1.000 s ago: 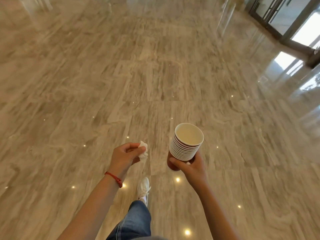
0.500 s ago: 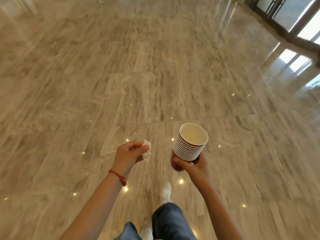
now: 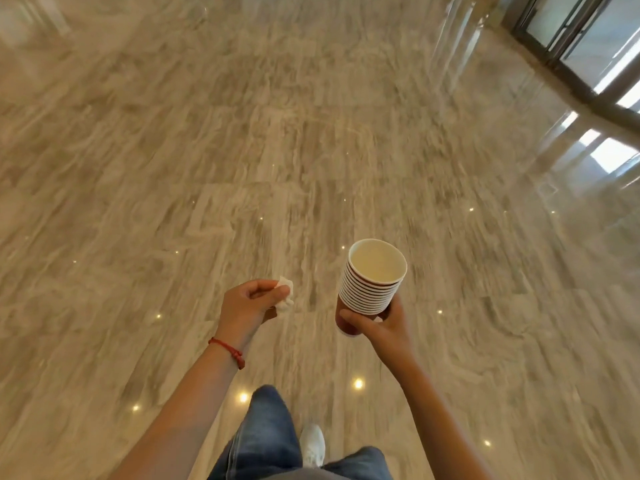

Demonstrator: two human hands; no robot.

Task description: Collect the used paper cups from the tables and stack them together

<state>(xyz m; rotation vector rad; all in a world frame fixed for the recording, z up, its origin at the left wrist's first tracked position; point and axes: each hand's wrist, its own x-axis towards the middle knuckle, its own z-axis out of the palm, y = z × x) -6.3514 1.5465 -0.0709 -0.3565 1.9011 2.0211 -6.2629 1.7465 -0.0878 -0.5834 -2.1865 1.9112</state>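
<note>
Above a polished marble floor [image 3: 242, 150], a person's right hand [image 3: 384, 327] grips a stack of paper cups [image 3: 372, 282] near its base, thumb across the near side and fingers curled behind; the stack stands almost upright above the fingers, its mouth open toward the camera; the left hand [image 3: 247, 306], a red cord bracelet [image 3: 228, 351] at its wrist, pinches a crumpled white tissue [image 3: 285, 296] at its fingertips; below both hands show blue jeans [image 3: 263, 438] and a white shoe [image 3: 313, 445].
</note>
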